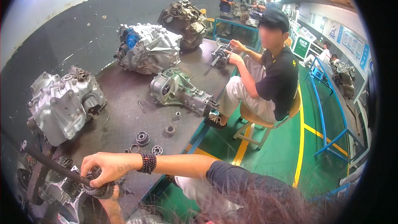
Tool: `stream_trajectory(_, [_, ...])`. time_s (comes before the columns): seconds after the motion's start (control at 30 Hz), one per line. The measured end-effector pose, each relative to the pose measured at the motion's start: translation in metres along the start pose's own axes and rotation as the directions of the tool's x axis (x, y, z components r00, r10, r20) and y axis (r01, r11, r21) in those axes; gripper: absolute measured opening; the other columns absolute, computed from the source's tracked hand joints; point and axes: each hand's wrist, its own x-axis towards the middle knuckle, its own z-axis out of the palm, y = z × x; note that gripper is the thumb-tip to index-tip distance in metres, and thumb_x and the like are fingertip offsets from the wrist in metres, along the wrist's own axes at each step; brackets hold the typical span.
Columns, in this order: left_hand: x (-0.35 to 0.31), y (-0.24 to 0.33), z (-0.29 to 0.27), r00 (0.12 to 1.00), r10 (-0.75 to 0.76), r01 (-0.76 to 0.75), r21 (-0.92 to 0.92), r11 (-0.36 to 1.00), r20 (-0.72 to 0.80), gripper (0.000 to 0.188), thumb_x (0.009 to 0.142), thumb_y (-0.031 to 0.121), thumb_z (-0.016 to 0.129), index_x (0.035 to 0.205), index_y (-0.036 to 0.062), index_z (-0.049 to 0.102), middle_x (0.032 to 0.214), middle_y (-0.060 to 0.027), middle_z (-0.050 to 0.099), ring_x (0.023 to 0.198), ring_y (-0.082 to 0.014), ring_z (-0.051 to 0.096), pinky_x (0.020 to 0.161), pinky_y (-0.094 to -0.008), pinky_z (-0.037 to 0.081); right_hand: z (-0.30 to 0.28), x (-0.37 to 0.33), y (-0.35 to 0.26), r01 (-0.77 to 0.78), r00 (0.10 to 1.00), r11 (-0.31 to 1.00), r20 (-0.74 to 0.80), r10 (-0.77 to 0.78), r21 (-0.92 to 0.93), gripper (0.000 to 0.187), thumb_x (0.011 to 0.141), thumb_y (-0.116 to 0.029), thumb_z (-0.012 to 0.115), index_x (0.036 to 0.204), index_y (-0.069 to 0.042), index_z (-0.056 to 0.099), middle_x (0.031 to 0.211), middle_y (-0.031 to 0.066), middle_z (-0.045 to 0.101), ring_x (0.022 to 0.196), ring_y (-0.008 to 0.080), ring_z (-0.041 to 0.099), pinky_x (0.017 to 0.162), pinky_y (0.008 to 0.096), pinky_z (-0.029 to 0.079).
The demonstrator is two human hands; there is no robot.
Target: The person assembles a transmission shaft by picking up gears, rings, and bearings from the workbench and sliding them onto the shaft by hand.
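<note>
My right hand (108, 169), with dark beads round the wrist, grips a dark toothed gear (99, 190) at the lower left. Its fingers curl over the top and its thumb presses the near side. From below, my left hand (112, 208) holds the same gear; most of its fingers are hidden behind it. A long dark rod (54, 164) with a textured surface slants down to the gear, its end beside my right fingertips. An opened grey metal housing (76, 199) with more gears lies just left of and beneath my hands.
Bearings (142, 138) and rings lie on the dark metal bench (124, 118). A large silver gearbox (68, 103), another with a blue part (149, 47), and an opened casing (182, 91) stand farther off. A seated co-worker (273, 70) handles a shaft assembly (220, 54) at the bench's right side.
</note>
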Motion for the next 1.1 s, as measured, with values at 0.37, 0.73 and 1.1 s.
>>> stream_trajectory(0.37, [-0.004, 0.001, 0.001, 1.000, 0.013, -0.013, -0.004, 1.000, 0.020, 0.080, 0.078, 0.002, 0.083, 0.147, 0.0036, 0.042, 0.115, -0.0074, 0.061, 0.109, -0.0200, 0.062, 0.098, -0.0356, 0.051, 0.001, -0.003, -0.001, 0.083, 0.996, 0.995, 0.036, -0.085, 0.058, 0.034, 0.083, -0.021, 0.077, 0.110, -0.001, 0.072, 0.125, 0.0135, 0.066, 0.117, 0.0281, 0.063, 0.103, 0.0380, 0.049])
stream_trajectory(0.73, [-0.010, 0.001, -0.004, 0.999, 0.033, -0.033, -0.005, 0.999, 0.035, 0.082, 0.078, 0.003, 0.083, 0.148, 0.0030, 0.040, 0.115, -0.0077, 0.062, 0.109, -0.0208, 0.062, 0.100, -0.0362, 0.051, -0.026, 0.046, -0.056, 0.152, 0.982, 0.949, 0.070, -0.178, 0.276, 0.033, 0.090, -0.021, 0.076, 0.110, 0.005, 0.069, 0.100, 0.0092, 0.075, 0.091, 0.0136, 0.069, 0.083, 0.0298, 0.057])
stream_trajectory(1.1, [-0.011, -0.015, -0.014, 0.981, 0.139, -0.146, 0.039, 0.989, 0.138, 0.088, 0.078, 0.003, 0.084, 0.152, 0.0016, 0.036, 0.114, -0.0088, 0.062, 0.109, -0.0228, 0.062, 0.102, -0.0384, 0.050, -0.036, 0.114, -0.131, 0.531, 0.840, 0.767, -0.346, -0.418, 0.361, 0.029, 0.099, -0.014, 0.066, 0.122, 0.001, 0.057, 0.103, 0.0089, 0.067, 0.072, 0.0129, 0.067, 0.062, 0.0252, 0.056])
